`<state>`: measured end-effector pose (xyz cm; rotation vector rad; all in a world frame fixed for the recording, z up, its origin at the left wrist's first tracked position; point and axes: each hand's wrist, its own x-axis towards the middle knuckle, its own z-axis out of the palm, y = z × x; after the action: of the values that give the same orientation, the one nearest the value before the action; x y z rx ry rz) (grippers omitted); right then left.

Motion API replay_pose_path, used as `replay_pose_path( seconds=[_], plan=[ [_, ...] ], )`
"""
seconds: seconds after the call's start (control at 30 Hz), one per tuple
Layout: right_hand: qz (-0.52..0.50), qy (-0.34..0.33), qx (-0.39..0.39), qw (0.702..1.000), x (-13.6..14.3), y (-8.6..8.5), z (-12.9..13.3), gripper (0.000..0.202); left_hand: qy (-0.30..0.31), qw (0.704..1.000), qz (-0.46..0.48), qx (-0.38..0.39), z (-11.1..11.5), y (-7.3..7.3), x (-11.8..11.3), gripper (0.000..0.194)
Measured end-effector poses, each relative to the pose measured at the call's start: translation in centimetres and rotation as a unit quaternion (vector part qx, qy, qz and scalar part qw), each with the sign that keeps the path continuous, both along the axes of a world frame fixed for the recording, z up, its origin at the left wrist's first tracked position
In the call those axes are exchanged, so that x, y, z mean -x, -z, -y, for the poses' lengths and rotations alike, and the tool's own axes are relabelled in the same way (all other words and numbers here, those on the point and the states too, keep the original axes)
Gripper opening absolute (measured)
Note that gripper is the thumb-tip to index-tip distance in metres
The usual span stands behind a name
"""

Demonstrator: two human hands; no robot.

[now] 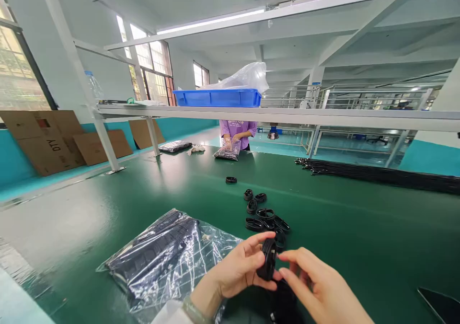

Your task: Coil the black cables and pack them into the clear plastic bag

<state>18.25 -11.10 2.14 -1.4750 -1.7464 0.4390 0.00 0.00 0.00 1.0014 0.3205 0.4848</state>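
Note the white shelf [323, 118] above the green table [359, 223], with a blue tray [215, 99] on top and clear plastic [240, 77] bulging over the tray's rim. See, at left, the cardboard [39, 139] (one piece lettered) before a turquoise-and-white wall [13, 165]. Observe a clear bottle [94, 85] near the shelf's left end, tall windows [158, 58] farther back, and, beyond the table, a person in a purple top [239, 127]. Note also the light strip [212, 22] overhead.

Factory workshop. Evidenced by: large green-topped workbench [359, 223]; overhead metal shelf [323, 118]; blue plastic tray [218, 98]; many black cable coils [254, 225]; printed cardboard [45, 142]; strip light [215, 21]; bare ceiling beams [359, 35]; co-worker [239, 128] at far edge.
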Motion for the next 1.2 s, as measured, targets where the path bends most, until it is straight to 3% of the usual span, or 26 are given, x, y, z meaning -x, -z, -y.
replay_pose_path(
  seconds=[0.1, 0.27, 0.4, 0.53, 0.63, 0.83, 0.93, 1.03, 1.1, 1.2],
  plan=[
    [-0.009, -0.025, -0.046, 0.999, 1.0, 0.7, -1.6, 0.013, 0.001, 0.999, 0.036, 0.018, 0.2, -0.2, 0.2, 0.076],
    [-0.073, -0.083, -0.076, 0.991, 0.7, 1.5, -2.4, 0.015, -0.012, 0.999, 0.050, 0.015, 0.2, -0.3, -0.1, 0.066],
    [-0.160, -0.124, 0.052, 0.978, 0.6, 1.0, -2.6, 0.022, -0.019, 0.999, 0.035, 0.013, 0.1, -0.3, -0.3, 0.064],
    [-0.324, -0.147, 0.229, 0.906, 0.9, -0.4, -2.6, 0.039, -0.023, 0.999, 0.023, 0.011, -0.3, -0.2, -0.1, 0.063],
    [-0.386, -0.145, 0.266, 0.871, 1.0, -1.3, -2.4, 0.050, -0.009, 0.998, 0.052, 0.032, -0.6, -0.2, 0.1, 0.063],
    [-0.278, -0.120, 0.239, 0.923, 0.2, 0.2, -2.4, 0.038, 0.044, 0.989, 0.124, 0.063, -0.6, -0.4, 0.2, 0.060],
    [-0.304, -0.149, 0.225, 0.914, 0.5, 1.1, -2.7, 0.032, 0.067, 0.985, 0.140, 0.074, -0.3, -0.5, 0.0, 0.060],
    [-0.364, -0.182, 0.231, 0.884, 0.8, 1.2, -3.1, 0.034, 0.070, 0.985, 0.139, 0.077, -0.1, -0.5, -0.1, 0.062],
    [-0.367, -0.153, 0.248, 0.883, 0.2, 1.4, -3.5, 0.043, 0.059, 0.987, 0.129, 0.075, -0.1, -0.5, 0.0, 0.066],
    [-0.304, -0.022, 0.214, 0.928, -2.4, 2.6, -4.6, 0.055, -0.023, 0.994, 0.100, 0.043, -0.4, -0.2, 0.0, 0.068]
  ],
)
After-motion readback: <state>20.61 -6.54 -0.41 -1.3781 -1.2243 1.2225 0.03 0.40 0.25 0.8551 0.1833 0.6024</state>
